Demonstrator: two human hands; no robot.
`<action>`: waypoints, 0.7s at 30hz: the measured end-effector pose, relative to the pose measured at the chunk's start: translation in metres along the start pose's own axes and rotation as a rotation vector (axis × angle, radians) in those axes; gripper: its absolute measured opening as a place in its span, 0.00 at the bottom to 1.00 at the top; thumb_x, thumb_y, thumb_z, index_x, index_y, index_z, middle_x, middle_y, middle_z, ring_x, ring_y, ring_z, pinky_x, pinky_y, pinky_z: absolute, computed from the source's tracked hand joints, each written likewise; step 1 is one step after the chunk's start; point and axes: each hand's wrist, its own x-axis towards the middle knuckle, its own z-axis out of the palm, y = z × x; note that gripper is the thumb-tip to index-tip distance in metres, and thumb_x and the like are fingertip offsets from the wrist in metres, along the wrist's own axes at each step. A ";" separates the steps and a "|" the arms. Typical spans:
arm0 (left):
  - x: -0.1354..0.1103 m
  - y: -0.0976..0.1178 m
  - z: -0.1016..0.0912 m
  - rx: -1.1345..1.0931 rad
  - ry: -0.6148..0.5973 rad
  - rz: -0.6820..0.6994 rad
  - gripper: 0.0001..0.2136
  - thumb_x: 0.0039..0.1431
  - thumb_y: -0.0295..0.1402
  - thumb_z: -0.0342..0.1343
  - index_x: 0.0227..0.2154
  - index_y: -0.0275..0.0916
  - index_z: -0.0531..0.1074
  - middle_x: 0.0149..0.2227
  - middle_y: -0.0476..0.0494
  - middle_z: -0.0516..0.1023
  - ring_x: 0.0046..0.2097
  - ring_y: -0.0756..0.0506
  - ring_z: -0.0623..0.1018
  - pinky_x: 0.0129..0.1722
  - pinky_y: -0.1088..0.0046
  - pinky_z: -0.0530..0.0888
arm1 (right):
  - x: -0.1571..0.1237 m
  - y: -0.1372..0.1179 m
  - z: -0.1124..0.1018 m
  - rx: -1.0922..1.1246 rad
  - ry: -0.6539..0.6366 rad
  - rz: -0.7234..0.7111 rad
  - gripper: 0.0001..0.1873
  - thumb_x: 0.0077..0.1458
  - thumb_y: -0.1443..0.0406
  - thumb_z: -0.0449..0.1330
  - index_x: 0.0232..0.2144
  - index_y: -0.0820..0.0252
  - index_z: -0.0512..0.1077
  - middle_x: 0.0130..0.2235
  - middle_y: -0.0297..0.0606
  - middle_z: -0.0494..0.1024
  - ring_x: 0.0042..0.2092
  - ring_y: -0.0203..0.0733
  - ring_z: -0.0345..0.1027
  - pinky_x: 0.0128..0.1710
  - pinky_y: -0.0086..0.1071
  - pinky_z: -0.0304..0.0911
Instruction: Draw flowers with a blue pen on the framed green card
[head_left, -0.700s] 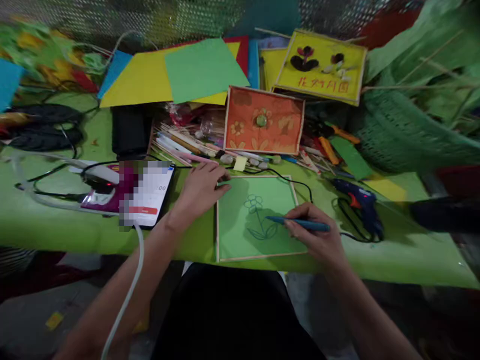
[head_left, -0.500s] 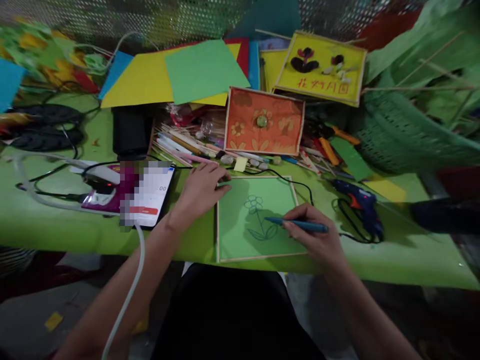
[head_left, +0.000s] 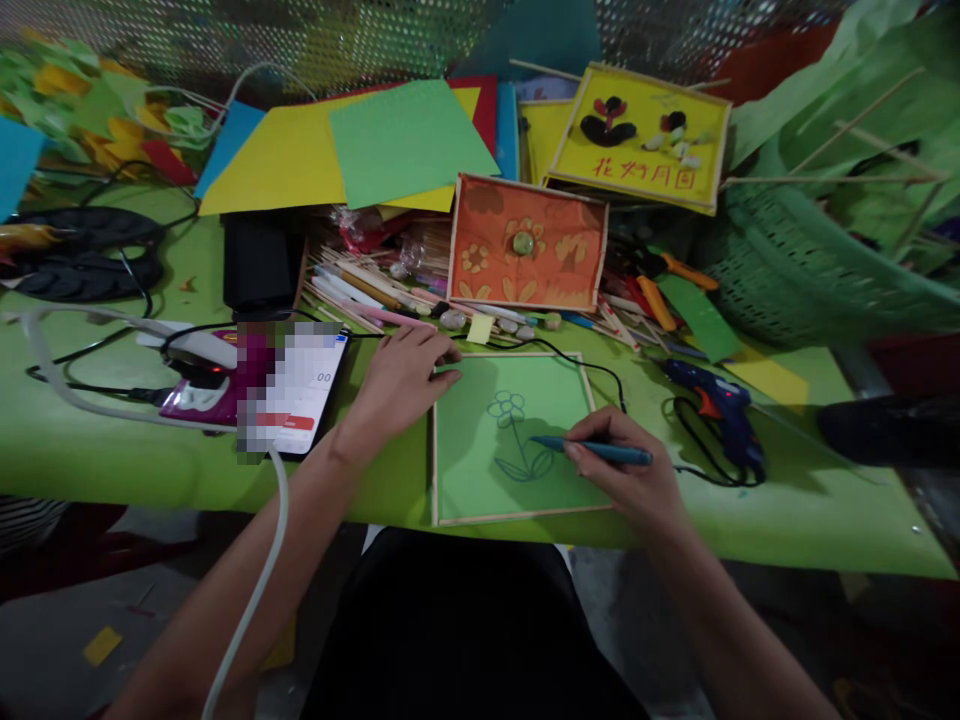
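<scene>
A green sheet in a thin wooden frame (head_left: pixel 469 470) lies flat on the table in front of me. It bears a line drawing of a flower (head_left: pixel 517 440) with a stem and two leaves. My right hand (head_left: pixel 626 460) grips a blue-green marker pen (head_left: pixel 600 450), its tip over the sheet beside the stem; whether it touches, I cannot tell. My left hand (head_left: pixel 412 370) rests palm down at the frame's upper left corner, fingers loosely spread, holding nothing. Just beyond those fingers lies a pink pen (head_left: pixel 390 317).
A phone (head_left: pixel 311 390) and a purple power strip (head_left: pixel 206 390) lie to the left, with a white cable crossing my left forearm. At right are a blue glue gun (head_left: pixel 720 410) and a green basket (head_left: pixel 795 260). Behind stand an orange framed picture (head_left: pixel 529 270) and a yellow one (head_left: pixel 637 130).
Almost nothing differs. The view has shifted very slightly, and both hands keep their places, the marker still over the same part of the drawing.
</scene>
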 end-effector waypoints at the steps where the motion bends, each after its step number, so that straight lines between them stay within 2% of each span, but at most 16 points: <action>1: 0.000 0.000 0.000 0.000 0.001 -0.002 0.05 0.65 0.33 0.62 0.42 0.42 0.76 0.48 0.44 0.81 0.57 0.37 0.75 0.59 0.56 0.68 | 0.000 0.000 0.000 -0.010 0.007 -0.007 0.07 0.54 0.61 0.68 0.31 0.58 0.75 0.25 0.32 0.73 0.25 0.35 0.62 0.24 0.29 0.56; 7: 0.000 -0.001 0.001 -0.006 -0.001 -0.003 0.06 0.64 0.33 0.62 0.43 0.42 0.76 0.47 0.43 0.81 0.58 0.36 0.75 0.59 0.55 0.68 | 0.001 -0.001 -0.001 -0.017 0.031 -0.015 0.09 0.54 0.60 0.69 0.30 0.57 0.75 0.26 0.32 0.74 0.26 0.36 0.64 0.25 0.29 0.58; 12: -0.001 -0.002 0.000 -0.005 -0.010 0.005 0.06 0.64 0.32 0.63 0.43 0.42 0.76 0.49 0.43 0.80 0.57 0.35 0.75 0.59 0.54 0.69 | 0.000 -0.003 0.000 0.050 -0.003 0.017 0.12 0.55 0.56 0.70 0.31 0.57 0.75 0.26 0.32 0.73 0.26 0.37 0.65 0.24 0.29 0.59; 16: -0.001 -0.002 0.001 0.003 -0.004 -0.012 0.06 0.64 0.32 0.63 0.42 0.43 0.76 0.48 0.44 0.80 0.57 0.36 0.75 0.58 0.54 0.70 | 0.000 0.002 0.002 0.081 -0.020 -0.012 0.13 0.56 0.54 0.69 0.32 0.57 0.76 0.27 0.33 0.73 0.27 0.37 0.65 0.25 0.29 0.60; 21: -0.002 -0.003 0.003 0.000 0.001 -0.021 0.05 0.64 0.31 0.62 0.42 0.43 0.76 0.49 0.44 0.79 0.57 0.36 0.75 0.58 0.54 0.70 | 0.000 0.010 0.002 0.105 -0.016 0.023 0.15 0.57 0.52 0.69 0.34 0.57 0.75 0.28 0.32 0.73 0.28 0.38 0.65 0.27 0.30 0.61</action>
